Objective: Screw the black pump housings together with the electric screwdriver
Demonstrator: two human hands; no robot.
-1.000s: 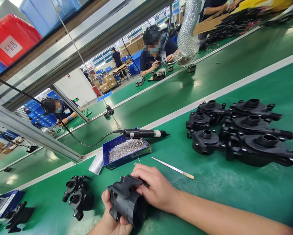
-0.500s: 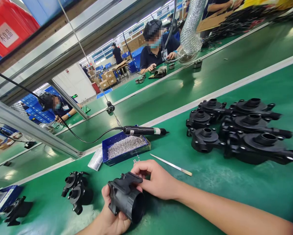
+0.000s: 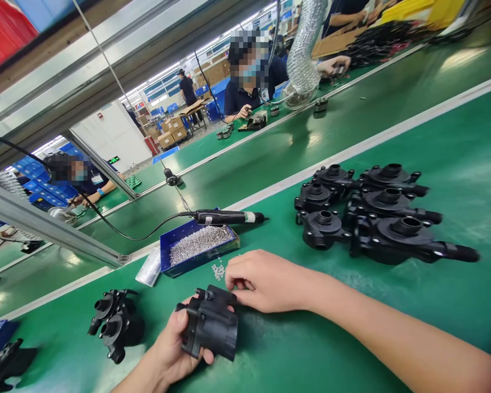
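My left hand [image 3: 173, 344] is wrapped round a black plastic pump housing [image 3: 214, 322], thumb on its near left side and fingertips showing underneath. The housing is tilted, its round end turned down and to the right. Beside its upper right edge is my right hand [image 3: 257, 281], thumb and fingers curled together; whatever they pinch is hidden. Just left of those fingers lies a small group of shiny nuts [image 3: 218, 271] on the green bench. Behind them stands a blue tray [image 3: 200, 266] full of small metal nuts.
A black electric screwdriver [image 3: 229, 217] hangs over the tray. Several pump assemblies [image 3: 325, 226] stand on the right, and two more [image 3: 116, 327] at left. A plastic bag [image 3: 149, 267] lies by the tray. Co-workers sit across the line beyond the metal post [image 3: 57, 210].
My right hand has moved slightly up and off the housing's top edge. The housing has turned, so its open round end no longer faces me. The view has shifted a little.
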